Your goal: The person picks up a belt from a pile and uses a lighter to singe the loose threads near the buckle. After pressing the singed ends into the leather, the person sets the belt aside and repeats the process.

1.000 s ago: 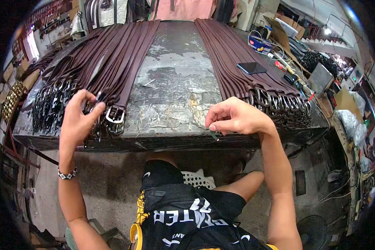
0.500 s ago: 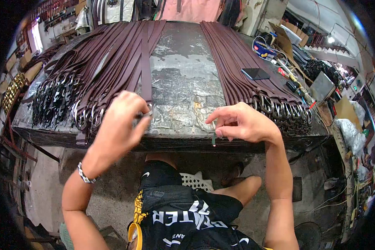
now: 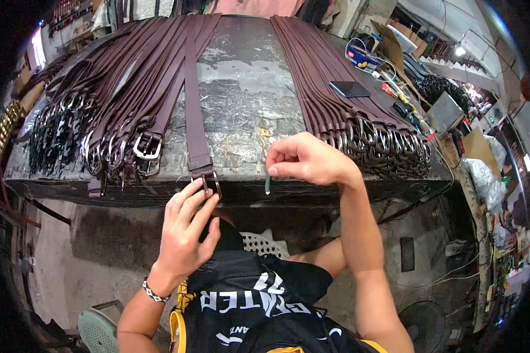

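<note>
A single dark brown belt [image 3: 195, 106] runs down the table to the front edge, apart from the pile beside it. Its metal buckle [image 3: 217, 183] hangs at that edge. My left hand [image 3: 189, 226] is at the buckle, fingertips hooked on its frame and thumb standing away. Farther right, my right hand [image 3: 312, 159] is closed in a pinch above the table edge. A thin green stick with a pale tip [image 3: 268, 186] points down from its fingers; its upper end is hidden.
Brown belts with buckles [image 3: 148, 147] lie in a pile on the left, and another belt pile [image 3: 377, 138] on the right. A phone [image 3: 349, 89] rests on the right pile. Behind it stands a blue tub [image 3: 362, 59]. A green stool [image 3: 100, 329] is at lower left.
My left hand has moved down from above the table to the belt's buckle at the edge. My right hand still pinches the green stick. The whole view has shifted slightly.
</note>
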